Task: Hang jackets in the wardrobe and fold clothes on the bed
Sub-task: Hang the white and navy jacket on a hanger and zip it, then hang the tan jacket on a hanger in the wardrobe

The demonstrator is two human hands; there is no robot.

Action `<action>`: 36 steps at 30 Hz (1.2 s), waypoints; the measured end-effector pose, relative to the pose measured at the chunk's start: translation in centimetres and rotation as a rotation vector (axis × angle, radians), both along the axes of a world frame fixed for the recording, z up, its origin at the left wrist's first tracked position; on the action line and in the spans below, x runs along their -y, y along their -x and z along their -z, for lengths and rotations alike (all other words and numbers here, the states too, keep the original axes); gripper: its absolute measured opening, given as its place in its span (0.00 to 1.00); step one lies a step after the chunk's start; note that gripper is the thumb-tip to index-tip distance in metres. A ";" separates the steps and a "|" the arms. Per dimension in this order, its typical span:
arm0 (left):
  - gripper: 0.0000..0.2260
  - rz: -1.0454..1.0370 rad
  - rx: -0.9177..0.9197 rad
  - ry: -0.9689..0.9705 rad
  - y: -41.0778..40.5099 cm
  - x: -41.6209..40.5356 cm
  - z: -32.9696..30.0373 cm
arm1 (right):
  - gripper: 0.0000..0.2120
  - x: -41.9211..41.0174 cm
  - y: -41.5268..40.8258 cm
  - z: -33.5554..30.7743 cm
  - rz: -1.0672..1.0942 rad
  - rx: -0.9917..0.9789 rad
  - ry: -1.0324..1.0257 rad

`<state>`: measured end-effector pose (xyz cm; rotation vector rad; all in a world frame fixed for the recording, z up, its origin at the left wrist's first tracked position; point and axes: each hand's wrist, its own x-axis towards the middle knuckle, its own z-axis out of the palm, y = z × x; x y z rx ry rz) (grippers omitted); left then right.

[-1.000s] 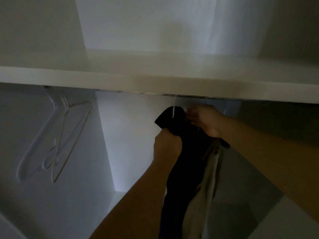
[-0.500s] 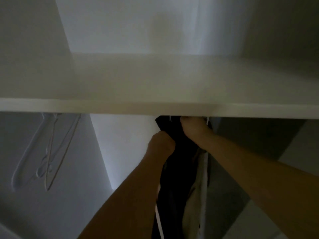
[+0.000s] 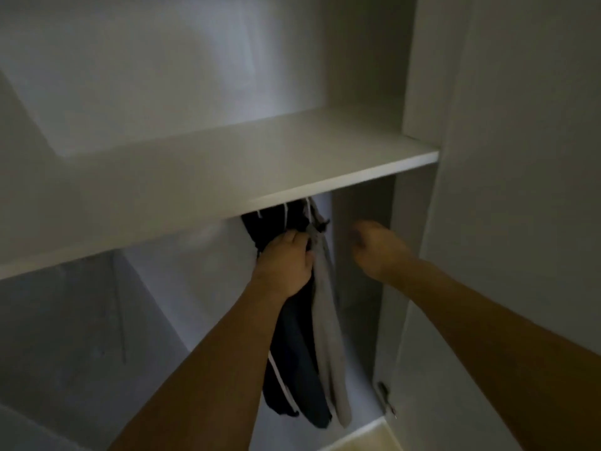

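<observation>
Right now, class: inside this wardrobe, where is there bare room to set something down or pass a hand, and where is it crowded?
The white shelf is bare across its top. Beneath it, open space lies left of the dark jacket. A narrow gap separates the grey garment from the right side panel, where the right hand is. It is crowded where the left hand grips the jacket.

You have two hands in view, left [image 3: 282,266] and right [image 3: 377,247], two hanging garments, one dark [image 3: 292,359], one grey [image 3: 328,336], and one shelf [image 3: 227,177].

Jackets [image 3: 294,353] hung under shelf [image 3: 227,177], inside wardrobe [image 3: 422,76]. Left hand [image 3: 283,265] placed on jackets; right hand [image 3: 374,249] at 3 o'clock, apart.
</observation>
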<state>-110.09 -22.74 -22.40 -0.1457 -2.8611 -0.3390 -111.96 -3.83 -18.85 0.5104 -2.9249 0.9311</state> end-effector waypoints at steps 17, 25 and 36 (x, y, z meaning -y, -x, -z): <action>0.19 0.894 0.015 0.068 -27.6 -40.5 3.6 | 0.24 -35.6 -44.8 5.3 0.831 0.134 -0.089; 0.21 1.175 0.125 0.047 -52.2 -57.9 7.5 | 0.24 -49.6 -74.2 9.8 1.164 0.286 -0.053; 0.22 1.432 0.228 0.180 -77.4 -73.4 11.9 | 0.23 -58.6 -102.0 13.8 1.467 0.361 0.030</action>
